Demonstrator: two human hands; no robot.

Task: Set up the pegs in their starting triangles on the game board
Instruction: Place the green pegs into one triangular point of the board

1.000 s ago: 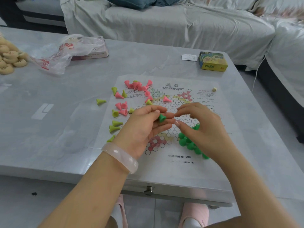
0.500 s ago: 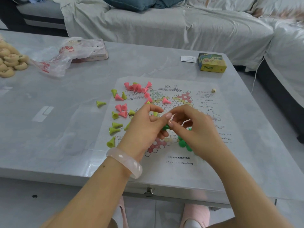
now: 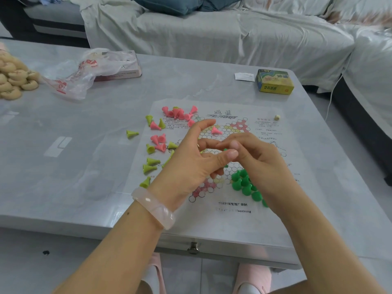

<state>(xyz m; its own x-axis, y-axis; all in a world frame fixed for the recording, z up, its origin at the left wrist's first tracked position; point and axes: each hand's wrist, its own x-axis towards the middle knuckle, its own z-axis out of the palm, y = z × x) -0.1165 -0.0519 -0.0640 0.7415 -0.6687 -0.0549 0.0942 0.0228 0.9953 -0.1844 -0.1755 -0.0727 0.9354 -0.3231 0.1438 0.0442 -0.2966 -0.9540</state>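
Note:
The paper game board (image 3: pixel 233 209) lies flat on the table. Dark green pegs (image 3: pixel 244 183) stand packed in its near right triangle, partly hidden by my right wrist. Pink pegs (image 3: pixel 178 113) are piled at the board's far left corner, and one pink peg (image 3: pixel 216 130) lies on the hexagon grid. Yellow-green pegs (image 3: pixel 150 164) lie scattered along the left edge. My left hand (image 3: pixel 191 166) and my right hand (image 3: pixel 261 164) meet above the board's middle. Their fingertips pinch a dark green peg (image 3: pixel 225 149), of which only a sliver shows.
A yellow-green box (image 3: pixel 274 81) and a paper slip (image 3: pixel 244 77) sit at the far right of the table (image 3: pixel 84 145). A small die (image 3: pixel 276 117) rests on the board's right margin. At far left are a plastic bag (image 3: pixel 80 75), a pink box (image 3: pixel 127 70) and round tan pieces (image 3: pixel 14 79). A sofa (image 3: pixel 212 37) stands behind.
My right hand rose from the green triangle to meet my left hand. The green peg, plainly seen in my left fingers before, is now almost covered by both hands' fingertips.

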